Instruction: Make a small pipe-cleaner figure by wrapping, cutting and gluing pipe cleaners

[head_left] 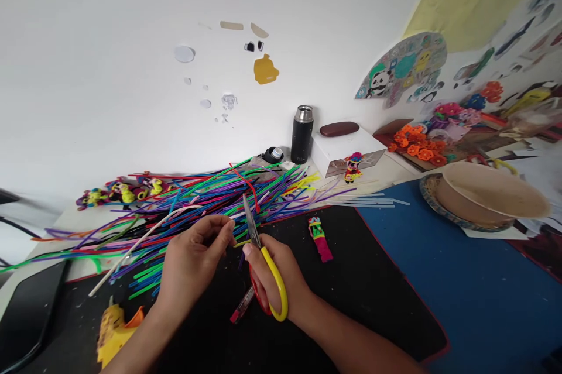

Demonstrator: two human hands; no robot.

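My left hand (191,260) is closed in a pinch on a short yellow pipe cleaner (241,243), most of it hidden by the fingers. Wrapped round a pair of scissors (281,286) with one yellow and one red handle, my right hand (285,271) holds the blades pointing up and away. The yellow end reaches from my left fingertips to the scissors near the pivot. Behind both hands spreads a big pile of coloured pipe cleaners (206,187). To the right of my right hand lies a small pink and green pipe-cleaner figure (321,239) on the black mat (364,292).
A yellow glue gun (115,333) lies front left, beside a dark tablet-like slab (33,309). A craft knife (242,306) is below the hands. By the wall stand a black flask (302,137) and a white box (327,148); a beige bowl (492,204) sits right.
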